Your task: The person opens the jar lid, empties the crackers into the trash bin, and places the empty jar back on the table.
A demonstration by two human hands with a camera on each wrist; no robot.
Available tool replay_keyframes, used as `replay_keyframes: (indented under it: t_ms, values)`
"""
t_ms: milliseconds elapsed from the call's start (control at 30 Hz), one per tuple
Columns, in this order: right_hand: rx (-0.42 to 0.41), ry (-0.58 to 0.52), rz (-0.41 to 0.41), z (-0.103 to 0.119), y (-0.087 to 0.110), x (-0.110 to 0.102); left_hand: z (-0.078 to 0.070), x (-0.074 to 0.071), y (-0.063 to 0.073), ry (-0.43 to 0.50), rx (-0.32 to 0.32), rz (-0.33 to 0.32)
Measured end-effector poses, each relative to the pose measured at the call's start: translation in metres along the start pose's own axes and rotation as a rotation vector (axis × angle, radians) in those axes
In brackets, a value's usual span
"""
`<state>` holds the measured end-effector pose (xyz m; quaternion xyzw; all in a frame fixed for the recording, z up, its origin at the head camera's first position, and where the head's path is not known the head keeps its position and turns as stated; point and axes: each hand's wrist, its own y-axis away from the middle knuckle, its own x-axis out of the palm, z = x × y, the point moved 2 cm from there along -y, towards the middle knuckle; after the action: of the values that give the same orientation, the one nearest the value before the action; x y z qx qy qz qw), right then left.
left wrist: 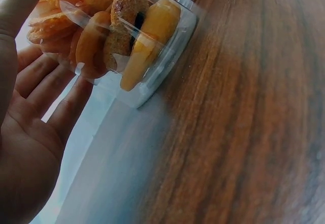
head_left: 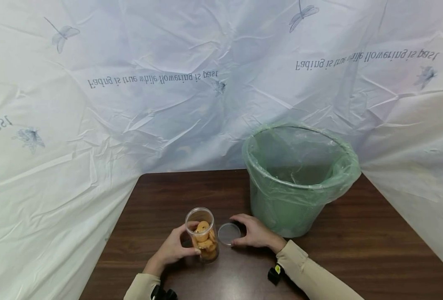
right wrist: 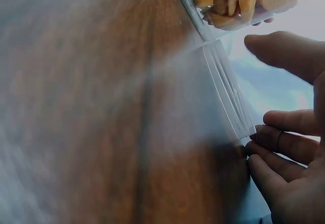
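Green bin (head_left: 281,212) beyond clear lid (head_left: 229,234), left fingers (left wrist: 71,104) round cookie jar (head_left: 211,227), right fingers (right wrist: 294,122) apart

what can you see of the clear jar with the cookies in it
The jar is a clear, see-through cylinder, plastic by its look, with a round rim and its mouth uncovered. Golden-brown cookies sit heaped inside, below the rim. It stands upright, seemingly on the dark table, left of a round lid, held at its side by the left hand.

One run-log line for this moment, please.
left hand: holds open jar of cookies | right hand: spread beside clear lid | lid: flat on table | bag-lined bin: on table
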<state>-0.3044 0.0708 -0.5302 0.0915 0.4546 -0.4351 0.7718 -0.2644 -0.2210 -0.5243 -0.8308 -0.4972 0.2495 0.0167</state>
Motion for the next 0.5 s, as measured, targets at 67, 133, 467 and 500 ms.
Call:
replay_keyframes:
  t_ms: [67, 133, 467, 500]
  values:
    - [-0.002, 0.001, 0.001, 0.0006, -0.0006, -0.0008, -0.0005, -0.0004, -0.0005, 0.003, 0.001, -0.001]
    - [-0.003, -0.005, 0.005, 0.0015, -0.0012, -0.0015, -0.0008, -0.0007, -0.0008, 0.004, -0.003, -0.003]
    - [-0.001, -0.01, 0.046, 0.0068, -0.0017, -0.0054, -0.0009, 0.0004, 0.0005, -0.008, -0.023, -0.005]
    - [-0.002, -0.012, 0.045, 0.0067, -0.002, -0.0057, -0.0008, 0.0005, 0.0002, -0.005, -0.019, -0.004]
